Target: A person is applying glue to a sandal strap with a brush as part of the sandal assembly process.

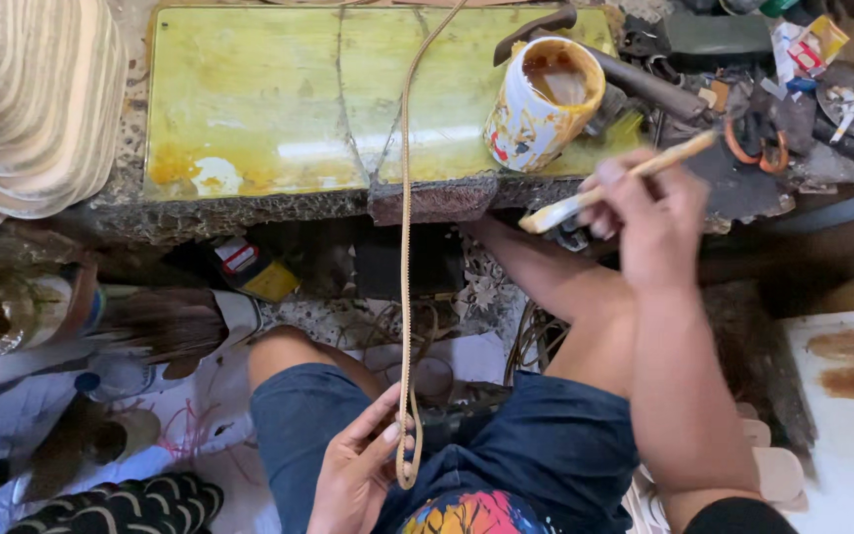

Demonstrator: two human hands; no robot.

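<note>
My left hand (360, 473) rests over my lap and pinches the near end of a long tan braided strap (406, 247). The strap runs straight up across a yellow glue-stained work slab (249, 99). My right hand (649, 213) grips a wooden-handled brush (610, 185), its pale bristle end pointing left near the slab's front edge. A tilted can of brown glue (543, 101) stands on the slab just beyond the brush.
A stack of pale shoe insoles (32, 99) lies at the upper left. Tools, scissors with orange handles (755, 143) and scraps crowd the upper right. Dark patterned soles (121, 504) lie at the lower left. A white board with brown smears (847, 396) sits at the right.
</note>
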